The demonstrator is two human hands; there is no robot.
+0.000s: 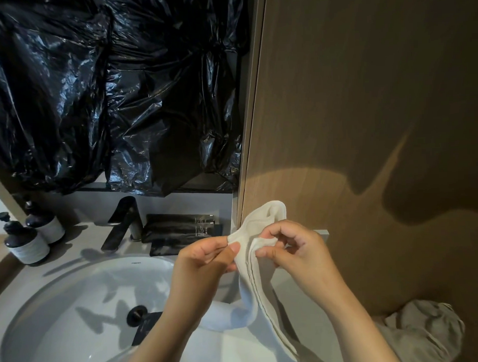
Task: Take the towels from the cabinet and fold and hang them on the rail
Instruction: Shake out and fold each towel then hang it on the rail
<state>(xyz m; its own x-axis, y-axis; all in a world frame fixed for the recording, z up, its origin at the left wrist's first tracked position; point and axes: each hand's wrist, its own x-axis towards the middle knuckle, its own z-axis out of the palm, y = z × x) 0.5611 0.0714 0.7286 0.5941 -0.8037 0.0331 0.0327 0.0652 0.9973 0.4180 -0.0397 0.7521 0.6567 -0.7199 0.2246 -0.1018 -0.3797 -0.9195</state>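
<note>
- Hidden behind a crinkled black plastic sheet (107, 90): the wall above the counter.
- Cut off at the bottom edge: both forearms. Lower end of the towel (258, 261) lost behind the right one.
- Held up over the right rim of the sink (74, 308), just beside a wooden panel (365, 95).
- Pinched near the top by the left hand (205, 259) (thumb on top) and by the right hand (294, 249), fingers curled.
- White, limp, folded lengthwise — stitched border line down its length, upper corner flopped over.
</note>
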